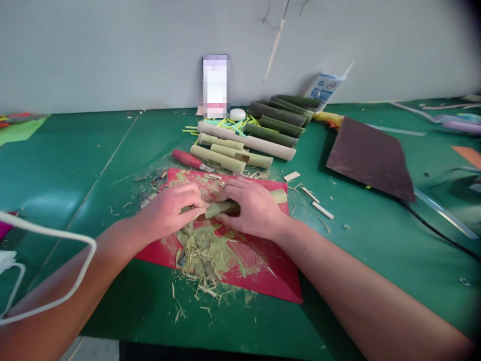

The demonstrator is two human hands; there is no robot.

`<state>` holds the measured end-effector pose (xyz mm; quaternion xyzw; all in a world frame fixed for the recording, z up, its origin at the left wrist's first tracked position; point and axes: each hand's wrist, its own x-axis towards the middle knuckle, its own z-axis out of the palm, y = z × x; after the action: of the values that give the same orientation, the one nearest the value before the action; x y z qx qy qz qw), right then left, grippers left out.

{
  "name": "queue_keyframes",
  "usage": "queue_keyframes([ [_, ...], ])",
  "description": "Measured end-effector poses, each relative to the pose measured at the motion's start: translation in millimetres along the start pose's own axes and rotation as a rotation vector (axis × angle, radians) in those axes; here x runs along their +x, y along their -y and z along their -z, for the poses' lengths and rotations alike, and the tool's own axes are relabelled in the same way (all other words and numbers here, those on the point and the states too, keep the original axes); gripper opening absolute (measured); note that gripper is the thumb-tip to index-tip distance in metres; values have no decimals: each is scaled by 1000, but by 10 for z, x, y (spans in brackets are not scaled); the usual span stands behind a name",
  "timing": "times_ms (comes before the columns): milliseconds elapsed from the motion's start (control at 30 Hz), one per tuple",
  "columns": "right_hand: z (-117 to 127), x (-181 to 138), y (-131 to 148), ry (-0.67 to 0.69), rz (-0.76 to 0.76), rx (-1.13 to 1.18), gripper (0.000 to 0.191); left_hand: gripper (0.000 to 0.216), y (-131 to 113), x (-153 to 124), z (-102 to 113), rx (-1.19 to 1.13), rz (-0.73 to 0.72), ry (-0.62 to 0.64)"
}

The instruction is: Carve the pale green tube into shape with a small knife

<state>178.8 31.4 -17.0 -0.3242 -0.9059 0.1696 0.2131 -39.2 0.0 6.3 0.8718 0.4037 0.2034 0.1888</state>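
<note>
A pale green bamboo piece (221,207) lies across a red sheet (263,271) on the green table (75,165). My right hand (252,206) is closed over its middle and presses it down; one end sticks out past the hand. My left hand (174,206) is closed at the piece's near end, fingers curled on something I cannot make out. A heap of green and straw-coloured shavings (203,258) lies on the sheet just below both hands.
A red-handled knife (188,160) lies behind the sheet. Peeled pale and dark green bamboo lengths (259,133) are stacked further back. A brown sandpaper sheet (370,158) lies right, small wood chips (322,210) beside it. A white cord (56,296) loops at near left.
</note>
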Motion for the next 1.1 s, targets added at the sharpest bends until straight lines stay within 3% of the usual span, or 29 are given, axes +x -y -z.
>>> queue_keyframes([
  [1100,32,27,-16,19,9,26,18,15,-33,9,-38,59,-57,-13],
])
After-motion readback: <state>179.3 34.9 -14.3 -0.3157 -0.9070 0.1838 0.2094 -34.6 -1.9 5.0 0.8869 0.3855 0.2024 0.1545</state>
